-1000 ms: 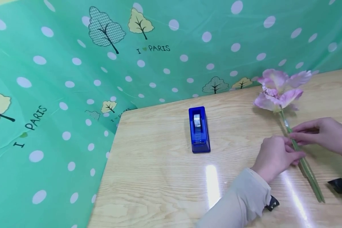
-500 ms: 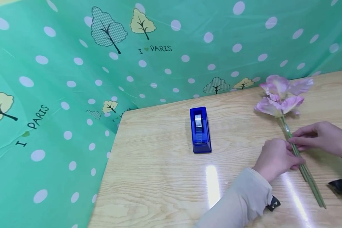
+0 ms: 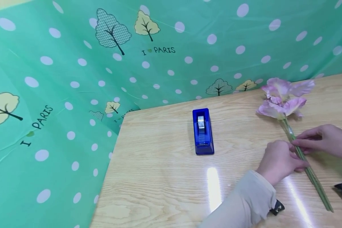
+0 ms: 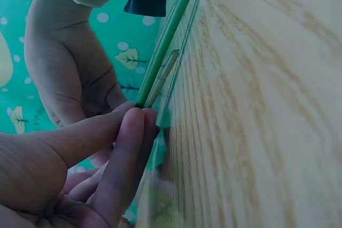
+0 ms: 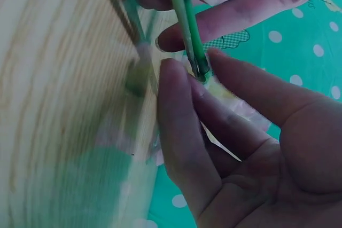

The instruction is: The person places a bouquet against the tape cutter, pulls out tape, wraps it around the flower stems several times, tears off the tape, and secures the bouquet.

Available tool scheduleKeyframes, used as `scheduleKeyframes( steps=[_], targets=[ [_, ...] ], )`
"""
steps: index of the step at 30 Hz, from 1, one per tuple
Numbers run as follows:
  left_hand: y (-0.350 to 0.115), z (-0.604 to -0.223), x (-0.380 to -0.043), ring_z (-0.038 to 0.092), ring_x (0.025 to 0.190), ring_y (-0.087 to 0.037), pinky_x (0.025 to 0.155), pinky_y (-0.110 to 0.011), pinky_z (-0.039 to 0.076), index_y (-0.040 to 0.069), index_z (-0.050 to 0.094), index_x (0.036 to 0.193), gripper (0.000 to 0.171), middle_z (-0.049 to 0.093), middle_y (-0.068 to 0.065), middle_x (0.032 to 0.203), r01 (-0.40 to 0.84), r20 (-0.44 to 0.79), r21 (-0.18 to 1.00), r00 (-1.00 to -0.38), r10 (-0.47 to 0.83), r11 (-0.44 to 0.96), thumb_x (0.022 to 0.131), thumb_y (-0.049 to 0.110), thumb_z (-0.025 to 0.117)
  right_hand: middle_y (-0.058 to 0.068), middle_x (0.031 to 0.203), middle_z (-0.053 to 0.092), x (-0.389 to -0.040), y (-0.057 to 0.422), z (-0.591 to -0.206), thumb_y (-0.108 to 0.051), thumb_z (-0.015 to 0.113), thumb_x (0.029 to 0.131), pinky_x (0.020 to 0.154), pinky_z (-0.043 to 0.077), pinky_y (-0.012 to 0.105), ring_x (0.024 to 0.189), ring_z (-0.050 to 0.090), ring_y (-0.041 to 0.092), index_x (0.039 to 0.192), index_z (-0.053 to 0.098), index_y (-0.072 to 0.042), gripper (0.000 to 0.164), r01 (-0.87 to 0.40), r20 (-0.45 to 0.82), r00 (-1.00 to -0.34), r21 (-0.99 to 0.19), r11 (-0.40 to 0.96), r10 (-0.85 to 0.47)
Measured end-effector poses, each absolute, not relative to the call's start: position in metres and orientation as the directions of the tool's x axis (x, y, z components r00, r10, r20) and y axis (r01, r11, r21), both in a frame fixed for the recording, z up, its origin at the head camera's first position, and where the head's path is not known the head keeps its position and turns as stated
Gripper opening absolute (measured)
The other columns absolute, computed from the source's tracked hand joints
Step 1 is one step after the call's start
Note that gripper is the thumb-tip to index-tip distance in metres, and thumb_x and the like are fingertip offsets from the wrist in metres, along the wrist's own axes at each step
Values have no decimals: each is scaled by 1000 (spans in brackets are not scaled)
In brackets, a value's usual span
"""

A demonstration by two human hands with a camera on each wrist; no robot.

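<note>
Artificial flowers with pink-purple petals (image 3: 283, 98) lie at the right of the table, their long green stems (image 3: 319, 186) slanting toward the front. My left hand (image 3: 279, 160) pinches the stems about midway, between thumb and fingers. Just above it, my right hand (image 3: 326, 141) holds the stems between thumb and forefinger, nearer the blooms. Close up in the left wrist view, a green stem (image 4: 168, 38) and a shorter stem end (image 4: 166, 70) run side by side from the left fingertips. The right wrist view has the stems (image 5: 184, 20) passing down between the right thumb and fingers.
A blue tape dispenser (image 3: 203, 147) with a roll of clear tape stands mid-table, left of the hands. Behind and to the left hangs a green dotted cloth (image 3: 159, 76). Black straps (image 3: 277, 207) show near both wrists.
The flowers and stems have slid slightly toward the front, with both hands still at them. The whole head view has shifted a little. The tape dispenser stays in its place on the table.
</note>
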State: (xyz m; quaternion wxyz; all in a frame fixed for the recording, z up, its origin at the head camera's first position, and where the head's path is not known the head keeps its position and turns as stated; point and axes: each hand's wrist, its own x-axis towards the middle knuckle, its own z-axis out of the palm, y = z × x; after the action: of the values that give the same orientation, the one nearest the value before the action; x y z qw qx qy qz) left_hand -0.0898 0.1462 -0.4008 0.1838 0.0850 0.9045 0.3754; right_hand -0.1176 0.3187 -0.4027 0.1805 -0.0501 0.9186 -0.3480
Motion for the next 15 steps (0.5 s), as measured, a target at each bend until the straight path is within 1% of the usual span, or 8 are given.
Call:
scheduleKeyframes(
  steps=[1,3,6,8,11,14,15],
  targets=[
    [146,-401,-89,52,43,11,50,-6,39,28,72,80,16,67,18,57,22,-264,706,-919,292,707,75,28,88,15,93,75,-117,318,-402,-25,61,100,71,60,39,71,70,7,113,64,14,41,33,-293,-931,-659,752,-216],
    [146,-401,-88,51,42,11,50,-6,38,28,72,78,16,66,18,56,24,-260,702,-922,288,712,75,29,87,15,93,76,-116,316,-402,-25,59,101,70,60,35,70,69,6,111,66,13,40,30,-289,-933,-659,751,-216],
    [146,-401,-88,53,42,8,50,-6,40,28,72,82,17,67,17,56,-7,-273,717,-923,272,697,75,26,87,14,91,76,-115,314,-403,-26,59,101,66,59,26,69,69,6,109,68,12,40,23,-283,-935,-651,758,-215],
    [146,-401,-87,54,41,7,49,-7,41,27,73,85,18,67,16,56,-29,-282,727,-923,260,686,75,24,87,15,90,76,-115,313,-403,-27,58,101,64,57,24,68,70,7,109,69,11,40,17,-289,-932,-641,768,-220],
    [146,-399,-87,52,39,6,47,-8,41,28,73,87,18,64,15,53,-34,-284,716,-927,246,698,76,25,86,17,90,76,-115,313,-403,-27,57,102,66,59,28,68,71,10,110,68,12,42,5,-304,-924,-619,786,-233],
    [144,-397,-86,48,37,6,44,-9,39,30,71,81,13,59,16,48,21,-262,657,-931,254,753,80,29,84,20,88,75,-113,313,-401,-29,57,102,68,60,42,69,72,18,109,67,14,44,-10,-305,-923,-589,808,-234],
    [143,-397,-86,47,37,6,44,-9,38,30,69,77,13,57,16,46,51,-252,632,-930,267,773,81,31,82,18,85,74,-113,313,-400,-30,58,101,67,59,44,68,71,19,107,67,14,45,-22,-292,-929,-571,821,-227]
  ],
)
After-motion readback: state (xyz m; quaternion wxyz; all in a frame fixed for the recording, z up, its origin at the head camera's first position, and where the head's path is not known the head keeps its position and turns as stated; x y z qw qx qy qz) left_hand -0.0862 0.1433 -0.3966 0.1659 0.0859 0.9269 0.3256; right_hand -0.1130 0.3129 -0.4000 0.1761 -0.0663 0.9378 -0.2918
